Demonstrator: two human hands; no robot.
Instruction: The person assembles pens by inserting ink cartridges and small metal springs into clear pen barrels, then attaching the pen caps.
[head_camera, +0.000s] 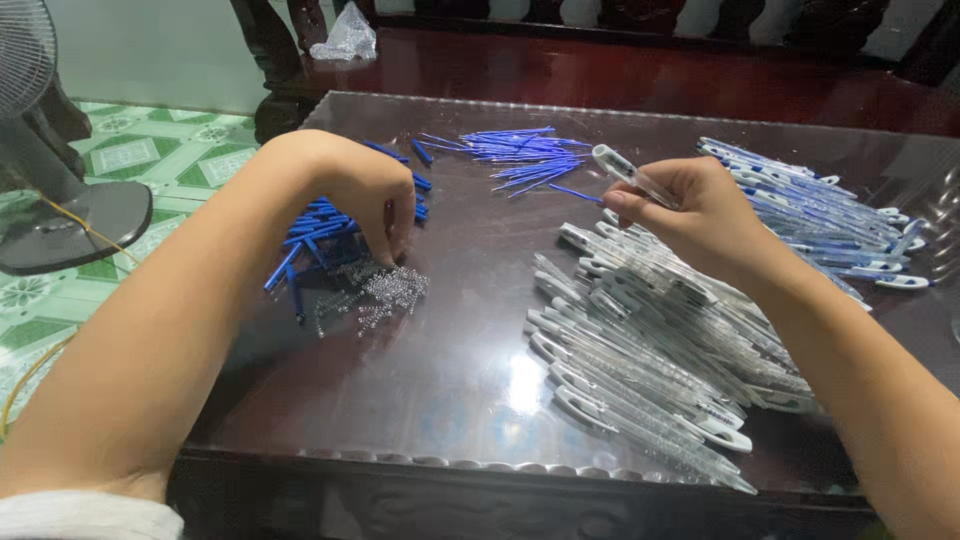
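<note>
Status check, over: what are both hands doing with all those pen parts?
Left hand pinching at small metal springs beside blue pen pieces. Right hand holds one clear pen barrel. Nothing blocking.

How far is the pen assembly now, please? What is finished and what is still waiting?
Done: a row of assembled pens with blue inside lies at the far right. In hand: the right hand holds one clear pen barrel, while the left hand picks at the small springs. Left: a large pile of empty barrels, blue refills and blue tips.
</note>
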